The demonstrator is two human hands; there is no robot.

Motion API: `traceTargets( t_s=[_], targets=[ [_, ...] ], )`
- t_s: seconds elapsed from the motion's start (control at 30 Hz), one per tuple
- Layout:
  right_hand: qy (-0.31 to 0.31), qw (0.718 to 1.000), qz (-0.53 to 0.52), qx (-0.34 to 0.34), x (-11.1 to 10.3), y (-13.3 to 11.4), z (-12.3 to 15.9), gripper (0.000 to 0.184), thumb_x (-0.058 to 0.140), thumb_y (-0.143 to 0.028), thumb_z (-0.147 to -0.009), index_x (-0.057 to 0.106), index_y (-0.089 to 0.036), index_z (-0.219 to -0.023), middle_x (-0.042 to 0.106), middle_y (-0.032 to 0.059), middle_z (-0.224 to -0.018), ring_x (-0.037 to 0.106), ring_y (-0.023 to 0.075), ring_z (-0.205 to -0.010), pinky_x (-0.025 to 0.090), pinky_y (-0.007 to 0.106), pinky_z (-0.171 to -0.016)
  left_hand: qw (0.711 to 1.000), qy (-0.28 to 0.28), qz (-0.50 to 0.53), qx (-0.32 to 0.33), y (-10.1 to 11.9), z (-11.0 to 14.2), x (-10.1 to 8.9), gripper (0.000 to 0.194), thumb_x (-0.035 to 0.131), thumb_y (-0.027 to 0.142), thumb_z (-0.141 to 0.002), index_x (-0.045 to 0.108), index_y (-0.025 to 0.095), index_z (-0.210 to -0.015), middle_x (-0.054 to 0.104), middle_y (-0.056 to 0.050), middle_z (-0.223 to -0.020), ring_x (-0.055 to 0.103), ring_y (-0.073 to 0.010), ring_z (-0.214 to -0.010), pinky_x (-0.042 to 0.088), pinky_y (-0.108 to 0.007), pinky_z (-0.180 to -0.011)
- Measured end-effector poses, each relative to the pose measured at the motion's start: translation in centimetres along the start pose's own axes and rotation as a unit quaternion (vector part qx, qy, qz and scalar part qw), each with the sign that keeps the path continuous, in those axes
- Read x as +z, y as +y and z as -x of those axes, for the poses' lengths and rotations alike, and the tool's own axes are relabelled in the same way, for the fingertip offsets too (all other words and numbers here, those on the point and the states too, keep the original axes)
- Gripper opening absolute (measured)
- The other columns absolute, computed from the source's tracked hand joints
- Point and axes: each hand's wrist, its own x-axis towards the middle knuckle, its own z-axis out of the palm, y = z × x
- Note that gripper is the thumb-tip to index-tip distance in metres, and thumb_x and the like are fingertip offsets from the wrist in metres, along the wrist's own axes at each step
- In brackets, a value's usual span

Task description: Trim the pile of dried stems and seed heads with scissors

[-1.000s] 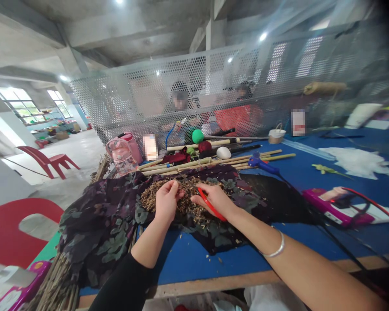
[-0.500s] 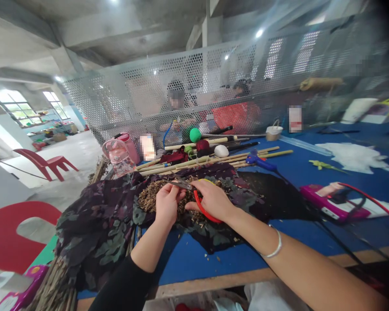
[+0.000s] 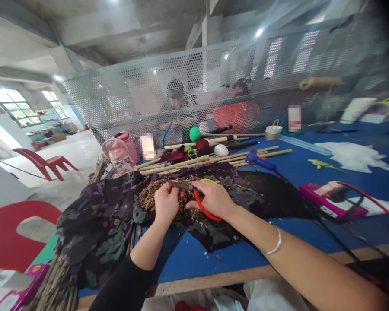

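In my right hand (image 3: 214, 199) is a pair of scissors (image 3: 199, 203) with red and yellow handle loops, blades pointing left. My left hand (image 3: 167, 202) is closed in a pinch close to the blades; whatever sits between its fingertips is too small or hidden to make out. Beneath both hands lies a heap of short brown cut plant pieces (image 3: 146, 196), spread on a dark flowered cloth (image 3: 106, 216). Some loose bits have fallen on the blue table (image 3: 194, 270) near its front edge.
Bamboo sticks (image 3: 210, 160), yarn balls (image 3: 195, 134) and a blue glue gun (image 3: 261, 160) lie behind the heap. A pink bag (image 3: 118, 155) stands at left, a magenta power device (image 3: 330, 203) with cables at right. Behind a perforated metal screen (image 3: 132, 95) sit two people.
Both hands stay almost in place over the heap. The scissor blades and the left fingers have shifted very slightly; the grip on the scissors is the same.
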Motion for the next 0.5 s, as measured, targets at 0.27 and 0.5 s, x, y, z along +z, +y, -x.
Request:
traceTargets(
  t_s=[0.27, 0.5],
  targets=[
    [-0.027, 0.999, -0.025, 0.011, 0.2, 0.2, 0.1, 0.051, 0.055, -0.060, -0.073, 0.058, -0.019, -0.104, 0.068, 0.0081, -0.087, 0.064, 0.0215, -0.082, 0.045, 0.027, -0.069, 1.000, -0.022, -0.021, 0.005, -0.2, -0.2, -0.4, 0.017, 0.054, 0.029, -0.072, 0.060, 0.014, -0.067, 0.059, 0.001, -0.058, 0.054, -0.0107, -0.053, 0.046, -0.022, -0.054],
    [-0.086, 0.995, 0.040, 0.041, 0.2, 0.3, 0.0, 0.047, 0.045, -0.063, -0.078, 0.060, -0.023, -0.097, 0.069, 0.0060, -0.074, 0.065, 0.0222, -0.072, 0.041, 0.026, -0.061, 0.998, -0.046, 0.019, -0.047, -0.9, -0.5, -0.2, 0.019, 0.055, 0.033, -0.071, 0.052, 0.016, -0.063, 0.053, 0.003, -0.057, 0.050, -0.0082, -0.049, 0.046, -0.022, -0.052]
  ],
)
